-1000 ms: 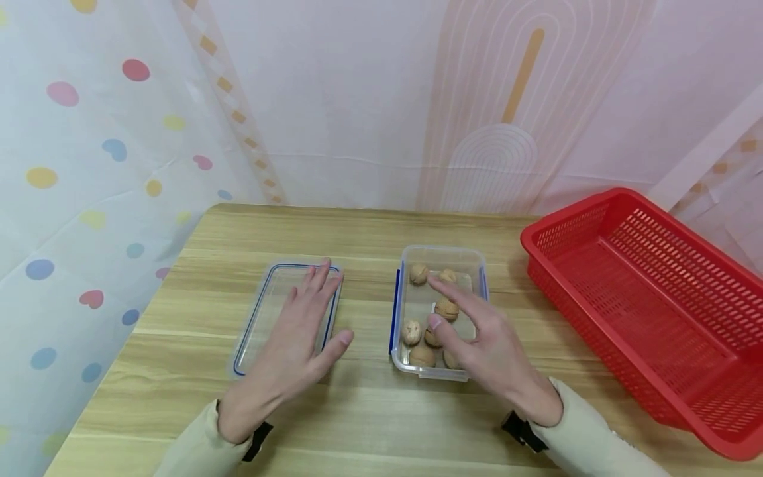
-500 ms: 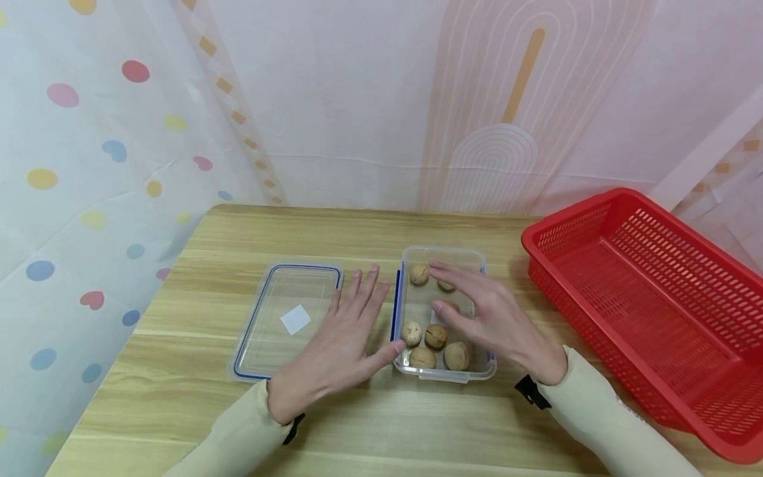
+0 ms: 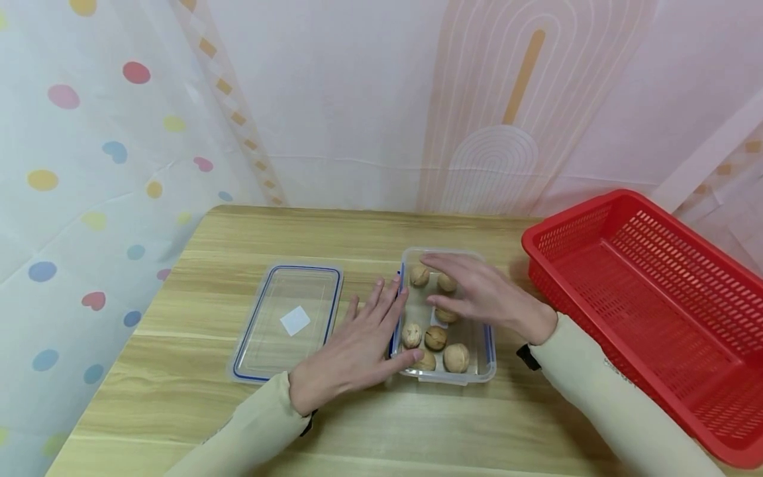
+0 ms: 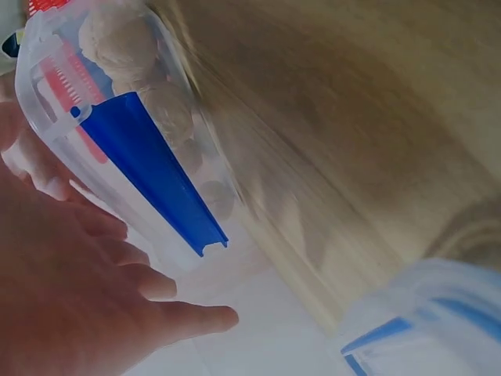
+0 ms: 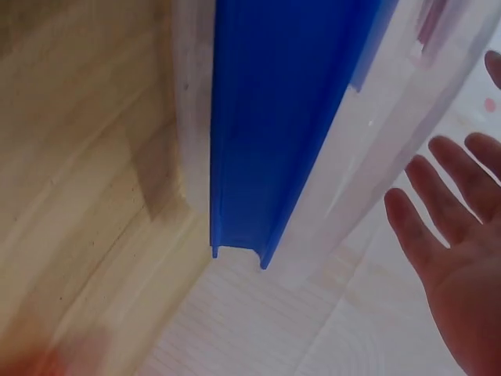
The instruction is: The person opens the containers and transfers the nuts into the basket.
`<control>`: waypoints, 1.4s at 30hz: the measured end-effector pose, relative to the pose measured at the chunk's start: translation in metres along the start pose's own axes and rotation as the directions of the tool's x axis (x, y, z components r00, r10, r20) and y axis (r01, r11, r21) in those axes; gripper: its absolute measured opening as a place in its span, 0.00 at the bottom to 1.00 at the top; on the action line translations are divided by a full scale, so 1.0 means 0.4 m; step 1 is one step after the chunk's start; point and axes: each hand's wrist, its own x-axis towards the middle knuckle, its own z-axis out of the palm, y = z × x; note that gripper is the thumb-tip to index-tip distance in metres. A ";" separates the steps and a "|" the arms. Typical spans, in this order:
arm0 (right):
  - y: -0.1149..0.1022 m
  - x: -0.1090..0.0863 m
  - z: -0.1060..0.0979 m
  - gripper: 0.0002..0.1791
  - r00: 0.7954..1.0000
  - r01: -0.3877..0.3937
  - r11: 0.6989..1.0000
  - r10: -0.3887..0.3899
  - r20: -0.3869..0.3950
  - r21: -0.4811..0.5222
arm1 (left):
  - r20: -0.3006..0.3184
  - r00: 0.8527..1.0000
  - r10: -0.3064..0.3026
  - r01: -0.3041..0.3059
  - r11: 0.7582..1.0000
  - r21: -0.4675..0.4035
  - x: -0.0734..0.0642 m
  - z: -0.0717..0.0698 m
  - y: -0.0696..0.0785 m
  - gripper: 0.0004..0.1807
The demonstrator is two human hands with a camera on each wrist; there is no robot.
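Note:
A clear plastic food container [image 3: 438, 378] with blue side clips holds several walnuts [image 3: 456, 358]. My left hand [image 3: 357, 351] lies along its left side, fingers extended and thumb over the near left corner; whether it touches the rim I cannot tell. The left wrist view shows the hand beside a blue clip [image 4: 153, 172] that hangs down. My right hand [image 3: 485, 295] hovers over the container's right half, its fingers loosely bent above the walnuts and gripping nothing. In the right wrist view, its fingers look spread beyond the other blue clip [image 5: 274, 117].
To the left of the container, the clear lid [image 3: 310, 291] with a blue seal lies flat on the wooden table [image 3: 381, 437], a white square [image 3: 295, 320] showing at its middle. A red plastic basket [image 3: 661, 331] stands at the right. A patterned cloth [image 3: 357, 99] hangs behind.
My left hand has moved right, from over the lid to the container's left side. My right hand has shifted slightly up and now lies flatter over the container. Container, lid and basket stay put.

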 end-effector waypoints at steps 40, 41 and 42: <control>0.079 0.069 0.056 0.30 0.887 -0.340 0.940 0.319 0.334 0.005 | 0.072 0.997 -0.022 0.030 0.993 -0.117 0.000 0.003 0.005 0.60; 0.078 0.070 0.057 0.30 0.884 -0.344 0.939 0.322 0.340 0.003 | 0.072 0.997 -0.023 0.031 0.993 -0.116 -0.001 0.003 0.005 0.60; 0.078 0.071 0.058 0.30 0.882 -0.342 0.940 0.321 0.346 0.000 | 0.072 0.997 -0.024 0.032 0.993 -0.113 -0.002 0.003 0.005 0.60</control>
